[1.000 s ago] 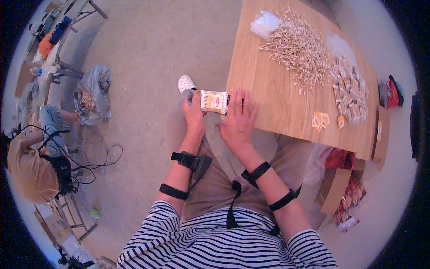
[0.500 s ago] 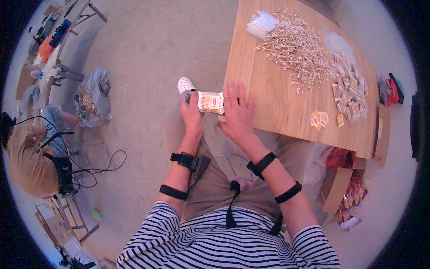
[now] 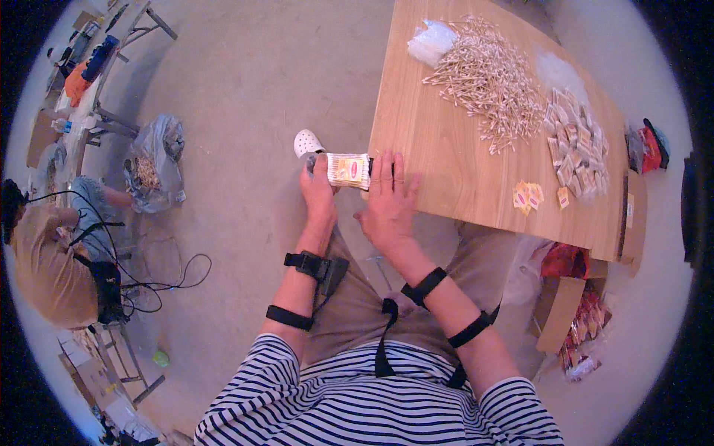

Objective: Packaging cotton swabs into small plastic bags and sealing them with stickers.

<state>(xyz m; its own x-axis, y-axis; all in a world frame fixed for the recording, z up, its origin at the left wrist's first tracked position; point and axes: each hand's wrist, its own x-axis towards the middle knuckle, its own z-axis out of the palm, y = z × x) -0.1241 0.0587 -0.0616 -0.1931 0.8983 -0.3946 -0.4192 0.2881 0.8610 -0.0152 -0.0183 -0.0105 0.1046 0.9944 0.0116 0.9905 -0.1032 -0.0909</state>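
Head view: left hand (image 3: 318, 195) is gripping the swab packet (image 3: 347, 171) by the near-left corner of the desk (image 3: 446, 171); right hand (image 3: 390, 212), flat, unclenched, is lying just beside, contact unclear. Right fingers are drawing back slightly; packet staying put, handling apparently continuing.

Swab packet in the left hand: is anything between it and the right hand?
A narrow dark strip shows between the swab packet, held in the left hand, and the right hand, by the edge of the wooden table. Whether it touches the packet is unclear. Nothing else visible stands there.
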